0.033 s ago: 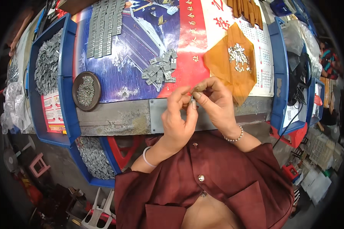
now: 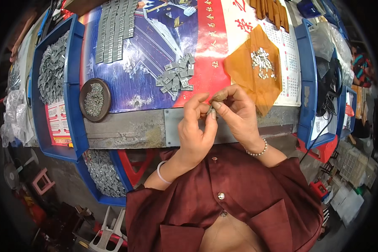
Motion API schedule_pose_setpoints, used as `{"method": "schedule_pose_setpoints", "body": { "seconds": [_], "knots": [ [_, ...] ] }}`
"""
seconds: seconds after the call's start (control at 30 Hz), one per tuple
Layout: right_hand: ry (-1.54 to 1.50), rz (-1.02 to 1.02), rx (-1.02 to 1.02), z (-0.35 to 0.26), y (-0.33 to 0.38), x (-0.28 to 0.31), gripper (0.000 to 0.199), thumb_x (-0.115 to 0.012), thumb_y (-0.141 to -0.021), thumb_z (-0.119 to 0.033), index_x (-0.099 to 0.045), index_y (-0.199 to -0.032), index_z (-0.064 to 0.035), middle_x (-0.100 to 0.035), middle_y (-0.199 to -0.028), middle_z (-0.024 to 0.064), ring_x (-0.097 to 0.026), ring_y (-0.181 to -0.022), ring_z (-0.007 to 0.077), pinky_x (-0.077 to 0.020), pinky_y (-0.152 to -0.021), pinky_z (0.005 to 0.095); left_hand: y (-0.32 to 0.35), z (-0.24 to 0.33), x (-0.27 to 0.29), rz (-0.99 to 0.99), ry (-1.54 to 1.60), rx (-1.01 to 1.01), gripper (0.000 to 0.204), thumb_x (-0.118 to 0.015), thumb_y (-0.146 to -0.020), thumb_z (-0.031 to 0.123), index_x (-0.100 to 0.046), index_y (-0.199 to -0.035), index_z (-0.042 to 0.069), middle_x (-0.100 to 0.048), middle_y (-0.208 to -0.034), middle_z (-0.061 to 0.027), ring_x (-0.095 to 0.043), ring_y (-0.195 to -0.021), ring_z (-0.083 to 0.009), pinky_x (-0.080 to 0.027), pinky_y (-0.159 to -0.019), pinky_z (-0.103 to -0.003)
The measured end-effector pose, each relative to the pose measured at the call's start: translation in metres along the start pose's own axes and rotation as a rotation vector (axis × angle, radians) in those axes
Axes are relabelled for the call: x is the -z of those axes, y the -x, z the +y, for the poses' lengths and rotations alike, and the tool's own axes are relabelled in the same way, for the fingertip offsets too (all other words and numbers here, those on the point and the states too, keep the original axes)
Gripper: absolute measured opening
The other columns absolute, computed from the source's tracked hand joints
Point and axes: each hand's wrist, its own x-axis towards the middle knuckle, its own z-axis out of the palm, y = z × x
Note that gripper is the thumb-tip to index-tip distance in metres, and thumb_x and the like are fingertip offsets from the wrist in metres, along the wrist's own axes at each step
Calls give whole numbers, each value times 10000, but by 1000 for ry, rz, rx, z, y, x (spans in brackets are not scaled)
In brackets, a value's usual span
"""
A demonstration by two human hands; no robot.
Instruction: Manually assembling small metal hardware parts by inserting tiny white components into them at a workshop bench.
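Above the table's front edge my left hand (image 2: pixel 196 131) and my right hand (image 2: pixel 240 113) meet at the fingertips. A small grey piece (image 2: pixel 210 110) is pinched between them, mostly hidden by the fingers. Beyond it on the printed sheet lies a loose pile of small grey rectangular pieces (image 2: pixel 175 77). Neat rows of similar grey pieces (image 2: pixel 114 31) lie farther back on the left. Small silvery parts (image 2: pixel 262 63) are scattered on an orange-brown sheet (image 2: pixel 243 63) to the right. A round brown dish (image 2: pixel 106 101) at the left holds many tiny metal parts (image 2: pixel 94 100).
A blue bin (image 2: pixel 74 71) with grey pieces stands at the table's left end, another blue bin (image 2: pixel 106 195) below it. At the right end, a blue bin (image 2: pixel 307 71) holds plastic bags and black cable. Rolled brown strips (image 2: pixel 269 13) lie at the back right.
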Motion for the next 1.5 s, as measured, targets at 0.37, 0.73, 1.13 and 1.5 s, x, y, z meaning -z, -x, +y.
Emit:
{"method": "schedule_pose_setpoints", "body": {
  "seconds": [0.37, 0.73, 1.13, 1.5],
  "knots": [
    [-257, -69, -171, -6, -6, 8, 159, -626, -885, -24, -527, -1010, -28, -566, -941, 29, -552, -863, 92, -487, -753, 244, -1, 5, 2, -6, 121, 78, 423, -535, -832, -103, -435, -1235, -29, -583, -770, -78, -568, -665, -115, -480, -624, -250],
    [-72, -49, -54, 3, -7, 8, 181, -638, -872, -9, -510, -1000, -26, -567, -912, 24, -556, -835, 70, -480, -717, 214, 0, 16, 10, -70, 279, 353, 430, -468, -877, -67, -353, -1287, -5, -593, -746, -62, -552, -652, -80, -447, -587, -216],
    [-27, -183, -140, -16, -2, 9, 216, -615, -853, 11, -521, -1045, -22, -558, -964, 19, -552, -877, 71, -472, -808, 233, 2, 20, 26, -164, 275, 298, 445, -432, -925, -22, -282, -1342, 15, -566, -859, -48, -523, -767, -69, -440, -665, -203],
    [163, -202, -97, -21, -6, 5, 269, -644, -824, -9, -533, -1069, -18, -583, -974, 40, -560, -897, 104, -472, -800, 268, -4, 26, 41, -224, 426, 494, 441, -440, -933, 10, -291, -1347, 39, -562, -795, -36, -484, -682, -49, -399, -610, -186]
  ]
}}
